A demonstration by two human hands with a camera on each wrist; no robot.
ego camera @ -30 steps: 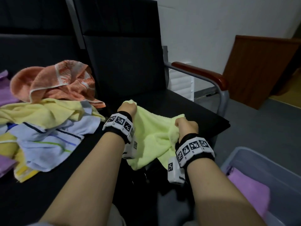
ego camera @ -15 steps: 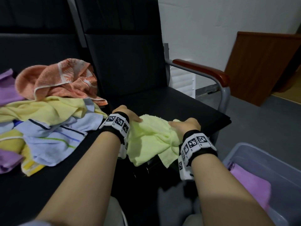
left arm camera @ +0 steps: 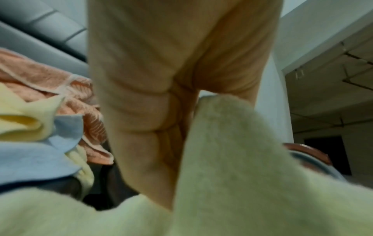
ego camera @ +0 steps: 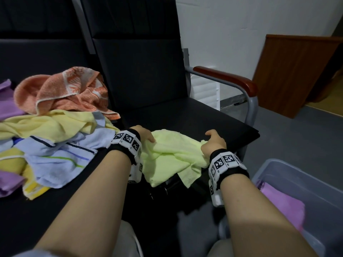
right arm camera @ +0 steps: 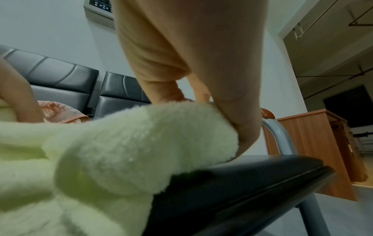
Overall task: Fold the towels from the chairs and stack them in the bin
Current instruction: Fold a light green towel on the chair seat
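Note:
A light green towel [ego camera: 172, 154] lies rumpled on the front of the black chair seat [ego camera: 213, 123], one corner hanging over the edge. My left hand [ego camera: 143, 135] grips its left edge, and in the left wrist view the towel [left arm camera: 222, 159] is pinched between thumb and curled fingers. My right hand [ego camera: 213, 140] holds the right edge, the fingers curled over a fold of the towel [right arm camera: 141, 143] on the seat [right arm camera: 252, 172]. The grey bin [ego camera: 315, 182] stands on the floor at lower right with a folded purple towel [ego camera: 284, 203] inside.
A heap of unfolded towels covers the left seat: orange [ego camera: 61, 91], pale yellow [ego camera: 46, 125], white-blue striped [ego camera: 61, 156] and purple [ego camera: 9, 182]. A chair armrest [ego camera: 226, 78] with a wooden top rises at the right. A wooden cabinet [ego camera: 297, 71] stands beyond it.
Both hands have come down and apart, bringing the green towel from a raised hold onto the seat front. The towel now lies lower and wider.

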